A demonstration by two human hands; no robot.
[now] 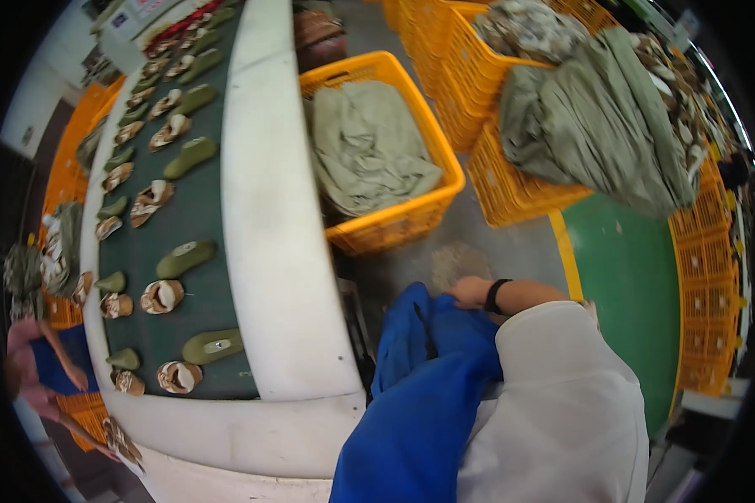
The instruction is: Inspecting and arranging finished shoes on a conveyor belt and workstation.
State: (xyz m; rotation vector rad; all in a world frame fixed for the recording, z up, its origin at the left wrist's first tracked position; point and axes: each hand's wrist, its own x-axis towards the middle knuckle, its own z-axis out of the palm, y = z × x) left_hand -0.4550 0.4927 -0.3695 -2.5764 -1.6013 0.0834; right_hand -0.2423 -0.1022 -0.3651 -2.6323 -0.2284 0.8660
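My right hand [471, 292], with a black band on its wrist, is at the far edge of the blue apron [419, 402] over my lap. Its fingers curl into the cloth there, partly hidden by it. The white sleeve [570, 360] of that arm fills the lower right. My left hand does not show. To my left, a dark green conveyor belt [197, 331] carries rows of patterned sandals [162, 297] and olive-green shoe lasts [186, 259].
A white ledge [268, 210] borders the belt. Beyond my hand stands a yellow crate [386, 225] holding grey-green cloth [369, 142]. Stacked yellow crates [512, 180] at the right bear more cloth [596, 126]. Across the belt, a person in pink [38, 369] reaches toward a sandal [122, 439].
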